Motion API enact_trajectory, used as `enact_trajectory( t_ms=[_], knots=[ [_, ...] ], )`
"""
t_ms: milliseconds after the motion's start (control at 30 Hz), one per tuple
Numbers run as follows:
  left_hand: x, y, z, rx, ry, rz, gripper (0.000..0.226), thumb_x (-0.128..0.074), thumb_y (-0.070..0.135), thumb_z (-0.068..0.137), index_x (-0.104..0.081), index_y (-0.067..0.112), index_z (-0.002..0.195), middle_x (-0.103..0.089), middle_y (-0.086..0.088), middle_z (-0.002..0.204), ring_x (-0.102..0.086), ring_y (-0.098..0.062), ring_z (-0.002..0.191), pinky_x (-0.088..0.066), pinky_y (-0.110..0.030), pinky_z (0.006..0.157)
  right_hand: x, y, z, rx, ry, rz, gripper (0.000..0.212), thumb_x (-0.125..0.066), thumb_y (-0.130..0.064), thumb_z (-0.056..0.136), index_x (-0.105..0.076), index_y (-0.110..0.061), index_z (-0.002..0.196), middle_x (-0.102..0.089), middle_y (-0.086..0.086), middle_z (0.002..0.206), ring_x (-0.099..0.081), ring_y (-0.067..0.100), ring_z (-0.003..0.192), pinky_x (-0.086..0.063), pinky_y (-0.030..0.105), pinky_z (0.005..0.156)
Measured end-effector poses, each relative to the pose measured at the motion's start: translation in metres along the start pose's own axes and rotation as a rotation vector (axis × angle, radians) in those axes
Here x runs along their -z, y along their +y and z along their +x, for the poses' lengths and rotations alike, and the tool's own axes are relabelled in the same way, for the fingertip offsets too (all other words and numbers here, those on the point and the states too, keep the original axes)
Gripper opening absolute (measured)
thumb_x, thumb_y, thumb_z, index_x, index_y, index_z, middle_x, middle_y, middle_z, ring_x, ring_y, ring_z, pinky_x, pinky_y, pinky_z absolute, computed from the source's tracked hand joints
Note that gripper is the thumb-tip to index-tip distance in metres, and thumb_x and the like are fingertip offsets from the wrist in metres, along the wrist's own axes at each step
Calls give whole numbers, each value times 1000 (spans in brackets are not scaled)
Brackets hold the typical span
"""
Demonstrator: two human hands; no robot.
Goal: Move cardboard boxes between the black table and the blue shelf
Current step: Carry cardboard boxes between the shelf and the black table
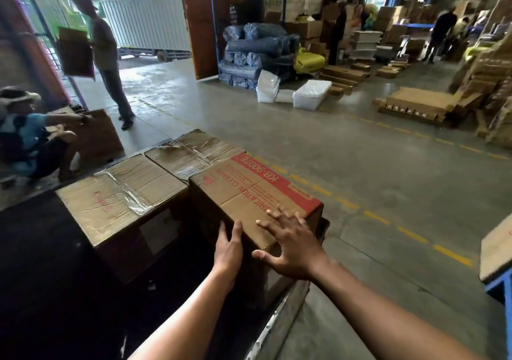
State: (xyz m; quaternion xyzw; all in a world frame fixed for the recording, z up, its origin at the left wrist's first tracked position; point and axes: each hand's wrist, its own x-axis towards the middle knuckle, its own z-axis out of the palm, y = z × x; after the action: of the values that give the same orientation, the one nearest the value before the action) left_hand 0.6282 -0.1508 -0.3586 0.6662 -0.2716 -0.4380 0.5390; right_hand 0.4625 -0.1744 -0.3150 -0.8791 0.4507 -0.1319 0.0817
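Head: black table; concrete floor

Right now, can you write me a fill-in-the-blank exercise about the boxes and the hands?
1. The left hand and right hand both touch the box with the ___ band.
2. That box stands on the ___ table.
3. The neighbouring box is sealed with clear ___.
Missing words: red; black; tape.

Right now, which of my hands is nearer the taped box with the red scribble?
Left. The left hand rests on the corner of the red-printed box beside the taped box; the right hand lies spread farther right on its top.
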Motion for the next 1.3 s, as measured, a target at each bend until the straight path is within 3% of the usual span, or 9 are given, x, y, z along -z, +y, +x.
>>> enact_trajectory(
  t_ms=[167, 267, 400, 567, 800, 933, 1067, 1200, 1300],
  knots=[
    [-2, 0, 14, -23, -25, -34, 63, -58, 40, 99, -38, 21, 155, -51, -5, 151, -48, -18, 138, -36, -25, 108, -11, 9, 19, -21, 38, -169, 69, -36, -72, 83, -40, -38, 143, -41, 0, 153, -33, 29, 145, -27, 53, 115],
    [-5, 5, 26, -62, -62, 27, 66, -65, 53, 90, -47, 31, 149, -56, -3, 147, -53, -15, 132, -41, -39, 116, -6, 21, 28, 10, 147, -220, 61, -40, -67, 86, -51, -33, 136, -57, 3, 141, -53, 30, 131, -43, 50, 103],
    [-19, 19, 53, -95, -162, 211, 84, -64, 74, 68, -52, 39, 143, -58, 0, 144, -55, -15, 132, -42, -40, 115, 27, 56, 48, -64, 147, -122, 61, -36, -63, 88, -55, -32, 136, -58, 0, 141, -56, 24, 127, -46, 37, 99],
    [-54, 22, 84, -206, -309, 433, 68, -69, 49, 90, -47, 24, 149, -40, -3, 155, -40, -16, 142, -31, -32, 120, 55, 112, 65, -308, 140, 134, 66, -33, -63, 84, -53, -35, 140, -53, -5, 146, -51, 19, 133, -39, 31, 102],
    [-100, 2, 112, -270, -285, 787, 88, -63, 70, 82, -22, 47, 156, -10, 1, 170, -10, -25, 156, -18, -44, 125, 58, 208, 89, -596, 211, 424, 64, -31, -53, 81, -58, -31, 135, -61, 7, 138, -55, 29, 127, -41, 32, 97],
    [-125, -4, 116, -109, -114, 653, 120, -65, 85, 65, -5, 42, 159, 5, 5, 169, -7, -30, 155, -24, -57, 121, 42, 260, 92, -759, 192, 598, 47, -50, -46, 93, -64, -18, 128, -61, 9, 136, -55, 29, 126, -39, 29, 95],
    [-145, -5, 119, 9, -77, 373, 106, -81, 54, 75, -11, 53, 154, -48, -1, 148, -56, -26, 127, -47, -41, 106, 2, 305, 72, -894, 129, 723, 53, -63, -49, 85, -65, -15, 126, -66, 5, 127, -60, 26, 117, -46, 39, 100],
    [-155, -6, 123, 90, -140, 179, 108, -79, 41, 72, -9, 54, 154, -56, 7, 138, -61, -18, 120, -49, -49, 108, -21, 319, 62, -937, 145, 818, 45, -65, -38, 89, -63, -15, 128, -65, -1, 120, -60, 25, 110, -46, 38, 99],
    [-160, -4, 121, 55, -108, 100, 88, -75, 36, 73, -32, 38, 149, -65, 5, 131, -66, -15, 115, -51, -50, 104, -16, 318, 70, -948, 181, 849, 54, -66, -38, 87, -58, -15, 135, -63, 0, 129, -59, 26, 120, -45, 43, 106]
  ],
)
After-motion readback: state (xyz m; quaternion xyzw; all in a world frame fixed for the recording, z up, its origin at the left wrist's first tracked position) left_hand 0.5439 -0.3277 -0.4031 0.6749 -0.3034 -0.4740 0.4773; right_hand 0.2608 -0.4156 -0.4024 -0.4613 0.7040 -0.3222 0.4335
